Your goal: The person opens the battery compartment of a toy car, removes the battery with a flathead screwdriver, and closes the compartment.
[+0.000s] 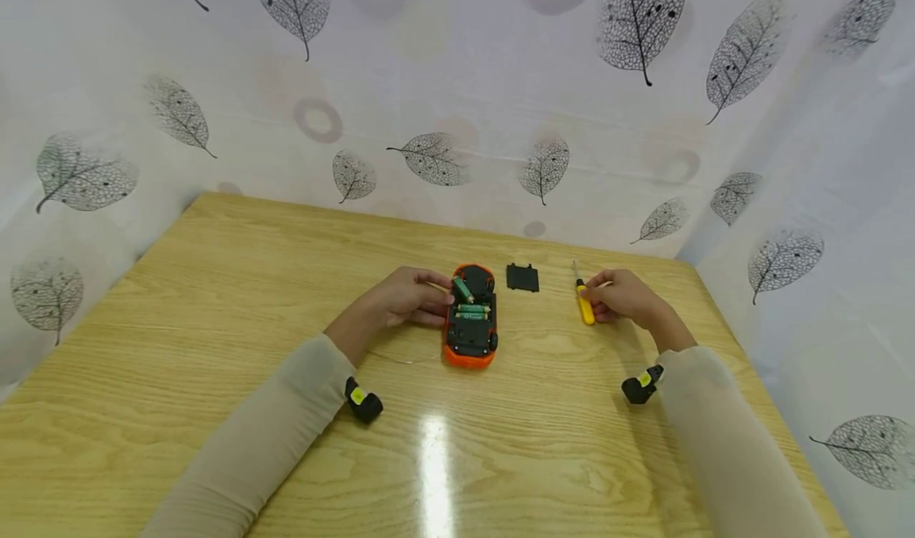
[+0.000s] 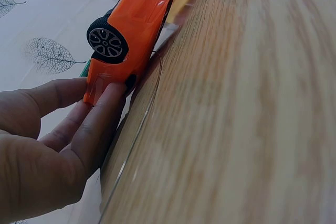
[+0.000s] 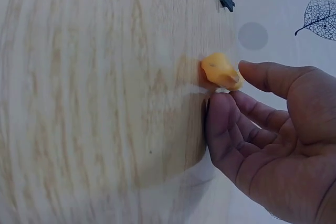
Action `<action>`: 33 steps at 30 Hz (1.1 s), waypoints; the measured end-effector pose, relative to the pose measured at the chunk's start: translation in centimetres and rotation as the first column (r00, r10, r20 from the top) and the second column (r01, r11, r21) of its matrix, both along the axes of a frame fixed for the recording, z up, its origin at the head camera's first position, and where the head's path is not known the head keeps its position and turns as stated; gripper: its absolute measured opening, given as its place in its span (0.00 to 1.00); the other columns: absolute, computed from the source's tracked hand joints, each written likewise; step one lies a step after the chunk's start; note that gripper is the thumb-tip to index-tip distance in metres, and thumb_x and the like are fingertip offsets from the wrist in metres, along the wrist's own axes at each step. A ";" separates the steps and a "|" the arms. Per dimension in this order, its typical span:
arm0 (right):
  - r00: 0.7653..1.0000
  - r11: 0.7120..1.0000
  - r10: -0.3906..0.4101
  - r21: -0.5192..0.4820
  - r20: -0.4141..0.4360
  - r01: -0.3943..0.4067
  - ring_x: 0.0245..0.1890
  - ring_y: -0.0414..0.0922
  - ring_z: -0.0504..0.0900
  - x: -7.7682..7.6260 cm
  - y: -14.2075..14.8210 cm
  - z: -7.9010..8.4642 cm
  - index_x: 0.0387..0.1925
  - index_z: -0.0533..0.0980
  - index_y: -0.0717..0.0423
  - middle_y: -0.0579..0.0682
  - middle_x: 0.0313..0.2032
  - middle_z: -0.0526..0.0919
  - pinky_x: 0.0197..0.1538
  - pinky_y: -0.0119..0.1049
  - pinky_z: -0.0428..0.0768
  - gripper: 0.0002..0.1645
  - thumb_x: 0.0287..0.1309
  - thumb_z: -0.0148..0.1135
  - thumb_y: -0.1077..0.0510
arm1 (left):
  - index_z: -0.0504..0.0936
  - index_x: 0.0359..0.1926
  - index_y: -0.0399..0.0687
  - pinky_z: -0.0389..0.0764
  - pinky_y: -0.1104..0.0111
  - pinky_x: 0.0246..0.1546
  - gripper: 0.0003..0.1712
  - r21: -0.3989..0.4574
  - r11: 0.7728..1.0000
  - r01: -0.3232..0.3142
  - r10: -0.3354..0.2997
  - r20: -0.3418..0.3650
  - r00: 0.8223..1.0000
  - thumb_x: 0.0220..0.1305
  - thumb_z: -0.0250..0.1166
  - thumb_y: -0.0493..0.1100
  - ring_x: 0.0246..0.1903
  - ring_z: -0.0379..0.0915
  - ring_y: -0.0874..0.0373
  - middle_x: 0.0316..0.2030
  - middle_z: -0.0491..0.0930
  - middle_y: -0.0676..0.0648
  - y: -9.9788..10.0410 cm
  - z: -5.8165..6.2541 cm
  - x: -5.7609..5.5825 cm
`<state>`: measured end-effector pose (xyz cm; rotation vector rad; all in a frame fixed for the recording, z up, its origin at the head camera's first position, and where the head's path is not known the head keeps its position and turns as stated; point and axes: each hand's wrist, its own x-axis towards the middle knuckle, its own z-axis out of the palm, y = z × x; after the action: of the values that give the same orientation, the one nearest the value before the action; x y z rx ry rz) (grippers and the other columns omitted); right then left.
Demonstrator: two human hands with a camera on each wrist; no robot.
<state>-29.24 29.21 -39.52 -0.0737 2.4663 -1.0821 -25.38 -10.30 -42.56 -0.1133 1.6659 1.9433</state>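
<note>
In the head view an orange toy car [image 1: 469,357] lies upside down, its black underside facing up and its battery compartment uncovered. Two green batteries [image 1: 473,312] lie crosswise in it; another green battery [image 1: 463,290] sits slanted near the far end. My left hand [image 1: 403,298] holds the car by its left side. The left wrist view shows the thumb on the orange body [image 2: 139,19] and other fingertips at its edge. On the right, my right hand [image 1: 620,296] pinches a screwdriver [image 1: 586,306] by its yellow handle, the thin metal tip pointing away from me.
A black battery cover [image 1: 523,277] lies between the car and the screwdriver. From the car's left side a thin wire [image 2: 137,124] runs along the wooden table [image 1: 286,268]. Leaf-patterned curtains [image 1: 429,85] border the table at the back and sides.
</note>
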 end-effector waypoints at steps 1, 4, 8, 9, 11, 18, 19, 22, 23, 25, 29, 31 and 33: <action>1.000 1.000 0.005 -0.002 0.001 -0.005 0.32 0.45 0.83 0.0 0.1 0.0 0.61 0.68 0.71 0.55 0.36 0.80 0.40 0.36 0.89 0.27 0.75 0.59 0.54 | 0.75 0.63 0.35 0.89 0.54 0.45 0.24 0.000 1.000 -0.001 0.001 0.000 1.000 0.68 0.65 0.27 0.38 0.85 0.52 0.45 0.83 0.40 0.0 0.0 0.0; 1.000 1.000 0.004 -0.006 -0.005 -0.004 0.33 0.46 0.82 -0.1 0.3 0.0 0.61 0.69 0.70 0.55 0.37 0.81 0.41 0.37 0.89 0.26 0.75 0.59 0.53 | 0.74 0.64 0.35 0.89 0.55 0.44 0.24 0.005 1.000 0.004 -0.004 -0.007 1.000 0.68 0.65 0.27 0.38 0.85 0.52 0.45 0.83 0.40 0.0 0.0 0.0; 0.999 1.000 0.010 -0.005 -0.034 -0.010 0.34 0.50 0.82 -0.2 0.3 0.3 0.62 0.69 0.69 0.57 0.37 0.81 0.42 0.41 0.89 0.25 0.75 0.59 0.54 | 0.74 0.63 0.35 0.89 0.55 0.44 0.24 0.002 1.000 0.005 -0.005 -0.005 1.000 0.68 0.65 0.28 0.38 0.85 0.51 0.46 0.83 0.40 0.0 0.1 0.1; 0.999 1.000 0.017 -0.007 -0.046 -0.017 0.35 0.51 0.82 -0.3 0.3 0.3 0.62 0.69 0.69 0.57 0.37 0.81 0.42 0.42 0.89 0.25 0.75 0.58 0.54 | 0.74 0.64 0.35 0.89 0.55 0.44 0.24 0.001 1.000 0.006 -0.006 -0.009 1.000 0.68 0.65 0.28 0.38 0.85 0.51 0.46 0.82 0.39 0.0 0.2 0.1; 0.997 0.999 0.028 -0.015 -0.068 -0.030 0.36 0.53 0.81 -0.4 0.2 0.4 0.63 0.69 0.68 0.58 0.38 0.81 0.43 0.43 0.89 0.26 0.75 0.58 0.53 | 0.74 0.63 0.35 0.89 0.55 0.44 0.24 0.000 1.000 0.005 -0.005 -0.008 1.000 0.68 0.65 0.28 0.39 0.85 0.51 0.46 0.82 0.39 0.0 0.3 0.2; 0.992 0.997 0.062 -0.045 -0.115 -0.067 0.40 0.54 0.79 -0.4 -0.9 0.8 0.60 0.71 0.66 0.65 0.47 0.81 0.46 0.43 0.88 0.26 0.74 0.61 0.51 | 0.74 0.64 0.34 0.89 0.55 0.44 0.24 -0.003 1.000 0.002 -0.002 -0.010 1.000 0.68 0.65 0.28 0.39 0.85 0.51 0.45 0.83 0.40 0.0 0.2 0.2; 0.991 0.996 0.066 -0.046 -0.117 -0.072 0.40 0.53 0.79 -0.4 -1.2 0.8 0.60 0.72 0.66 0.66 0.47 0.81 0.46 0.42 0.88 0.25 0.74 0.61 0.50 | 0.74 0.64 0.35 0.89 0.55 0.44 0.24 -0.003 1.000 0.002 -0.002 -0.011 1.000 0.68 0.65 0.28 0.39 0.85 0.51 0.45 0.83 0.40 0.0 0.1 0.2; 0.988 0.995 0.084 -0.046 -0.128 -0.091 0.38 0.51 0.79 -0.4 -1.9 0.9 0.59 0.73 0.65 0.67 0.47 0.81 0.45 0.38 0.87 0.24 0.74 0.61 0.51 | 0.74 0.64 0.34 0.89 0.55 0.44 0.24 -0.006 1.000 0.003 -0.003 -0.015 1.000 0.69 0.65 0.28 0.39 0.85 0.51 0.44 0.83 0.40 0.0 0.1 0.3; 0.987 0.994 0.089 -0.044 -0.132 -0.096 0.38 0.51 0.79 -0.4 -2.2 0.9 0.58 0.73 0.65 0.67 0.47 0.81 0.45 0.38 0.87 0.23 0.74 0.61 0.51 | 0.74 0.64 0.34 0.89 0.55 0.44 0.24 -0.004 1.000 0.004 -0.004 -0.016 1.000 0.69 0.65 0.28 0.39 0.85 0.51 0.44 0.83 0.40 0.0 0.1 0.3; 0.985 0.993 0.106 -0.044 -0.137 -0.113 0.38 0.51 0.79 -0.4 -2.7 1.0 0.58 0.73 0.65 0.67 0.46 0.81 0.46 0.38 0.87 0.23 0.74 0.61 0.52 | 0.73 0.64 0.34 0.89 0.54 0.44 0.24 -0.004 1.000 0.004 -0.004 -0.018 1.000 0.69 0.65 0.28 0.39 0.85 0.51 0.44 0.83 0.40 0.0 0.1 0.4; 0.979 0.986 0.147 -0.053 -0.141 -0.155 0.40 0.57 0.80 -0.1 -3.9 1.3 0.59 0.74 0.66 0.68 0.46 0.81 0.50 0.45 0.87 0.23 0.74 0.61 0.52 | 0.73 0.64 0.34 0.89 0.54 0.45 0.24 -0.002 1.000 0.004 -0.004 -0.014 1.000 0.69 0.64 0.28 0.39 0.85 0.51 0.45 0.83 0.39 0.0 0.2 0.4; 0.975 0.981 0.174 -0.060 -0.140 -0.184 0.42 0.60 0.80 0.0 -4.6 1.5 0.60 0.73 0.67 0.68 0.46 0.81 0.51 0.49 0.87 0.24 0.74 0.61 0.52 | 0.74 0.64 0.35 0.89 0.55 0.45 0.24 -0.002 1.000 0.002 -0.002 -0.010 1.000 0.68 0.65 0.28 0.38 0.85 0.51 0.45 0.83 0.39 0.0 0.3 0.4; 0.969 0.976 0.201 -0.058 -0.145 -0.211 0.45 0.62 0.80 0.1 -5.3 1.7 0.60 0.73 0.67 0.68 0.48 0.81 0.52 0.51 0.86 0.25 0.74 0.61 0.52 | 0.74 0.64 0.35 0.89 0.55 0.45 0.24 -0.003 1.000 0.003 -0.003 -0.011 1.000 0.68 0.65 0.28 0.38 0.85 0.51 0.45 0.82 0.39 0.1 0.3 0.4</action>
<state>-29.14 23.91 -37.80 -0.4319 2.4717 -1.1087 -24.99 -10.23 -42.27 -0.1018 1.6749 1.9429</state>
